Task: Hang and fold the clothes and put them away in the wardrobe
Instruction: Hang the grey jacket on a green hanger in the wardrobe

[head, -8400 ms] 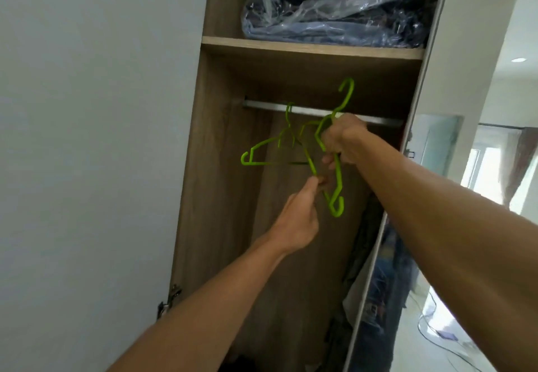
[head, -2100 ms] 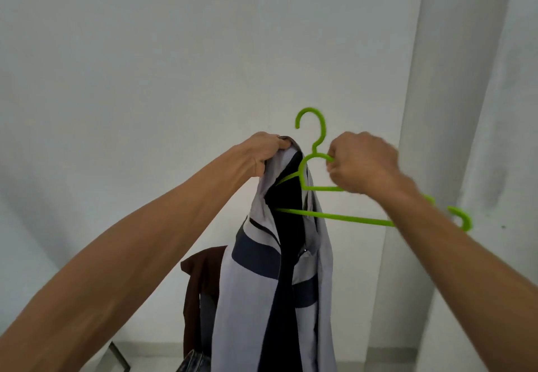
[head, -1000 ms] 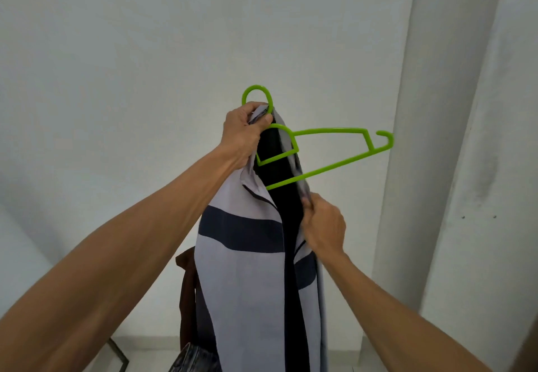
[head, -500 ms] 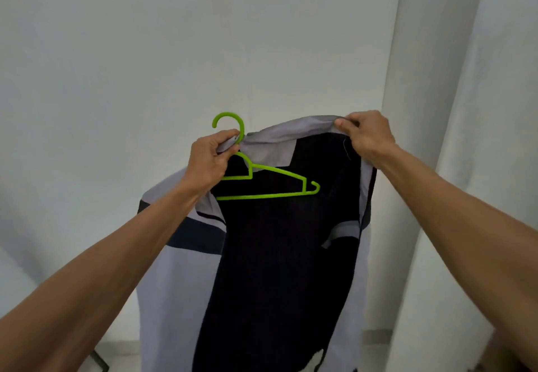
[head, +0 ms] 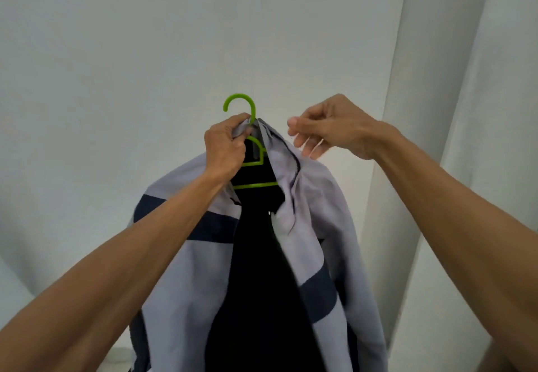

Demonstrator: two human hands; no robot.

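Head view: left hand (head: 225, 150) is gripping the neck of a green hanger (head: 247, 150) together with a bunch of the jacket (head: 308, 226) collar, fingers clamped on both. Hanger hook is sticking up above the fist; its lower bar is showing inside the open front of the jacket. Jacket is grey with dark navy bands and a dark lining, draping off the hanger, held up in the air in front of a white wall (head: 116, 51). Right hand (head: 334, 127) is hovering just beside the jacket's right shoulder, fingers loosely curled and holding nothing, fingertips near the fabric; contact with the cloth is not clear. White column (head: 436, 80) is standing to the right.
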